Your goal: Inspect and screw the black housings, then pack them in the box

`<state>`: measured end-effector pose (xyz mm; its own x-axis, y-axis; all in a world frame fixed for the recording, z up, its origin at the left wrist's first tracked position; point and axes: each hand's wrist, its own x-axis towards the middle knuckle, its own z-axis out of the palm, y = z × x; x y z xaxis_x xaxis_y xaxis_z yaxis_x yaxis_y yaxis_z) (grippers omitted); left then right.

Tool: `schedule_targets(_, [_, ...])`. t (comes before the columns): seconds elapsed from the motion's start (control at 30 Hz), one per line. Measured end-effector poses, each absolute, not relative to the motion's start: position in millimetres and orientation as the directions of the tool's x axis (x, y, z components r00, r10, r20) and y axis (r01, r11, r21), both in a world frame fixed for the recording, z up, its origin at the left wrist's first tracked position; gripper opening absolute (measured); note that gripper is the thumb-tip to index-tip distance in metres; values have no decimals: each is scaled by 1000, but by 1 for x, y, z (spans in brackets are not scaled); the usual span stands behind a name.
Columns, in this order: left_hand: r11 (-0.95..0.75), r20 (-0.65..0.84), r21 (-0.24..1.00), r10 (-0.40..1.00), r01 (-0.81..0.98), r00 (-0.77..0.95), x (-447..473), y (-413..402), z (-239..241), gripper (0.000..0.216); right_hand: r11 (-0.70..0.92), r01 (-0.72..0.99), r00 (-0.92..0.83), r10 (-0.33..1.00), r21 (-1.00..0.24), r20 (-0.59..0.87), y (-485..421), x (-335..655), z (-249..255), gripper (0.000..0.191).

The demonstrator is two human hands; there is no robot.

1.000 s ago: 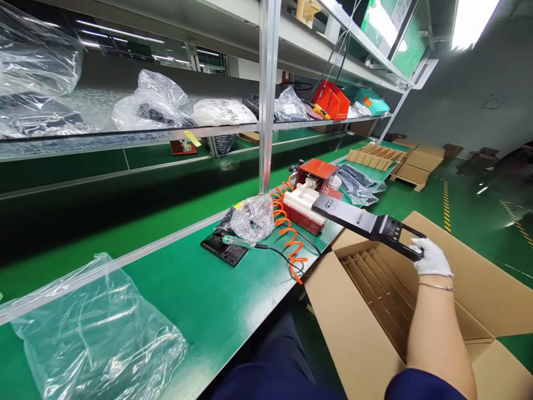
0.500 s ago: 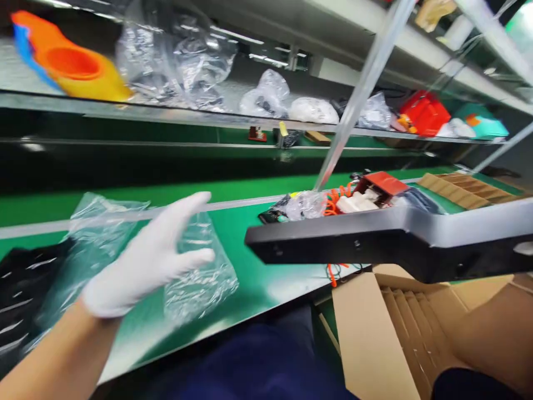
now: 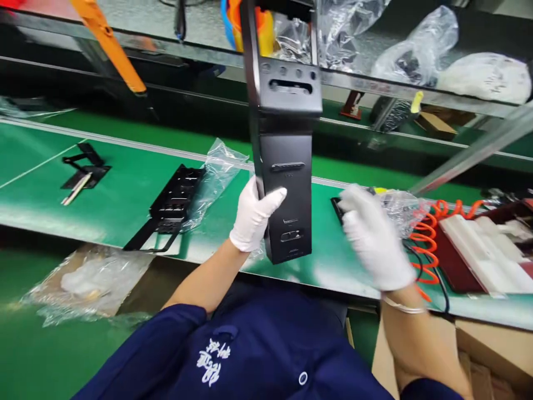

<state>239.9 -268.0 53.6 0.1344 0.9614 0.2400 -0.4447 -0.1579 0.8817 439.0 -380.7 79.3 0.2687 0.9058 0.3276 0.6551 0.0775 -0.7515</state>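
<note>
Long black housing (image 3: 289, 183), slotted face, stepped toward an open-framed upper end, nearly upright, gripped at one edge by the left hand (image 3: 255, 216).

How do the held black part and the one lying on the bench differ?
The held part is gripped by the left hand; the bench part lies on the bench.
The bench part's frame end points toward the near edge; the held part's points away from it.
Both are black and elongated.

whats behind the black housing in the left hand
Behind the black housing: the shelf, bench, and clear plastic showing through its open end. Whatever its solid body covers can't be seen.
</note>
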Motion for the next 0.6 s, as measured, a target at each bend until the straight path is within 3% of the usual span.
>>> schedule_targets(0.07, [-200, 248, 834, 968, -514, 26, 241, -266, 48, 42, 28, 561, 199, 965, -827, 168, -367, 400, 35, 108])
schedule_targets(0.13, [-242, 256, 814, 965, -528, -48, 242, -268, 44, 42, 7, 535, 247, 955, -845, 164, -355, 369, 12, 112])
schedule_targets(0.27, [-299, 260, 811, 954, -504, -148, 242, -274, 39, 41, 4, 451, 284, 947, -893, 148, -339, 348, 5, 101])
schedule_targets(0.4, [-246, 201, 829, 969, -502, -143, 245, -274, 32, 40, -10, 419, 282, 952, -908, 120, -331, 356, -1, 93])
schedule_targets(0.6, [-241, 207, 838, 970, -489, -125, 255, -263, 24, 39, 90, 439, 215, 955, -894, 202, -330, 378, -13, 84])
